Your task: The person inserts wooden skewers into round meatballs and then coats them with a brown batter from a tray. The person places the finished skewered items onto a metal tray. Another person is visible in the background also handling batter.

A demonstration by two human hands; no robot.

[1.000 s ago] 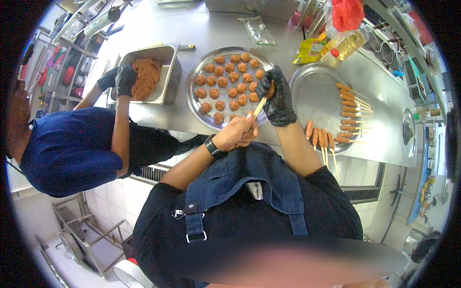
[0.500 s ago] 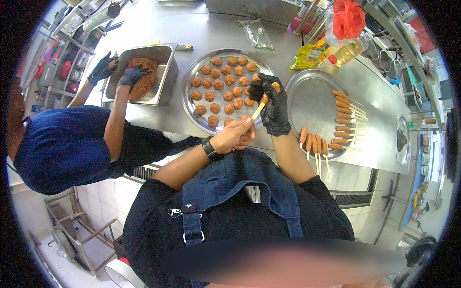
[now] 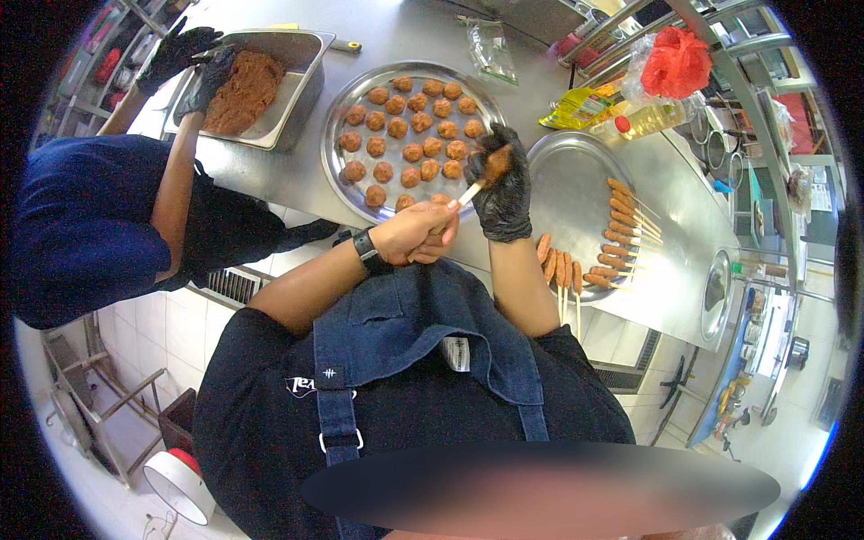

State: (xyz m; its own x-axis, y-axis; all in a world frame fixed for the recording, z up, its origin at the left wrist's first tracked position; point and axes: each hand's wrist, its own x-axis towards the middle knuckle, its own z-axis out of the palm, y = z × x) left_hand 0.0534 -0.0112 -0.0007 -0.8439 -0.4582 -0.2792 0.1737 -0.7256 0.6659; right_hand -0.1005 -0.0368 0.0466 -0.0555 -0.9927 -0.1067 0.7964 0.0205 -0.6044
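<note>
My bare left hand (image 3: pixel 416 232), with a dark watch on its wrist, is closed around the lower part of a pale wooden skewer stick (image 3: pixel 470 193). The stick slants up and to the right. At its upper end, my black-gloved right hand (image 3: pixel 504 202) curls its fingers around a lump of reddish-brown minced meat (image 3: pixel 496 166). Motion blurs the meat and the fingertips. Both hands are above the right edge of a round metal tray (image 3: pixel 329 162) holding rows of meatballs (image 3: pixel 382 172). A second round tray (image 3: pixel 571 184) on the right carries meat skewers (image 3: pixel 621 216), their sticks poking over its rim.
At left, a co-worker's gloved hand (image 3: pixel 209 85) touches minced meat (image 3: pixel 247 90) in a deep steel pan (image 3: pixel 297 99). Behind the trays are a plastic bag (image 3: pixel 490 54), a yellow packet (image 3: pixel 576 106), an oil bottle (image 3: pixel 652 119) and a red bag (image 3: pixel 677 63).
The whole view has shifted. My hands still hold the stick and the meat, with the right fingers now blurred around it. The co-worker's hands have moved at the pan.
</note>
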